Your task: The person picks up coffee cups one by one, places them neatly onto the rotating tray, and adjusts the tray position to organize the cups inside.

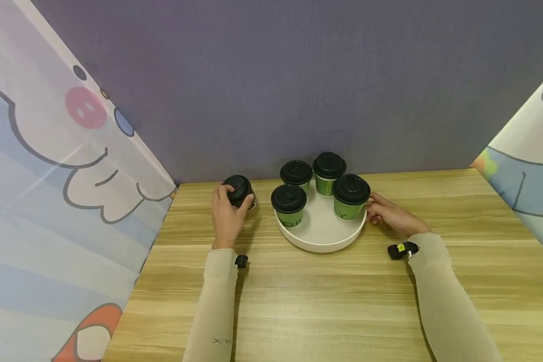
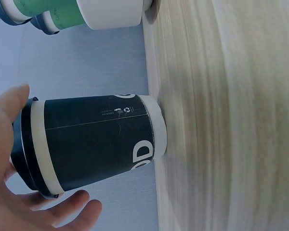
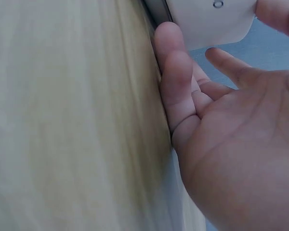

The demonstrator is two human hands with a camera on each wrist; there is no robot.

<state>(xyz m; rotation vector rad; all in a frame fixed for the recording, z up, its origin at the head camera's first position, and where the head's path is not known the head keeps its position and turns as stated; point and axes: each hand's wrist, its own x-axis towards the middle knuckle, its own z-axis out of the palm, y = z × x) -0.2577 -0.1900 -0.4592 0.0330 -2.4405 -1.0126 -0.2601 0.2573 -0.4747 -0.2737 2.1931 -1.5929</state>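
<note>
When read off the head view: shows left grip [image 1: 226,213] curled over the lid of the black cup [image 1: 239,190], clamping it from above. Places that cup upright on the desk [image 1: 326,301], near the far edge, just left of the white tray [image 1: 321,244] and apart from it. Shows right grip [image 1: 389,215] with fingers relaxed and spread, touching the tray's right wall beside the nearest green cup [image 1: 350,197]. Judged step: taking hold of the black cup while steadying the tray. Next move probably calls for lifting straight up, clearing the tray rim, and aiming for the bare patch at the tray's near side without knocking the green cups. Count: one black cup, four green cups [image 1: 289,205] on the tray, all lidded, one tray, two grips.

Left wrist view: confirms black cup [image 2: 96,142] standing on the desk [image 2: 231,120], base flat. Shows left grip [image 2: 5,192] with thumb and fingers either side of the lid rim. Catches the tray [image 2: 113,14] and two green cups [image 2: 48,7] at the frame edge only.

Right wrist view: shows right grip [image 3: 236,144] open-palmed, fingers loosely spread, holding nothing, little-finger side resting on the desk [image 3: 62,120]. Puts fingertips by the tray [image 3: 207,21] wall; cannot tell here how firmly pressed.
</note>
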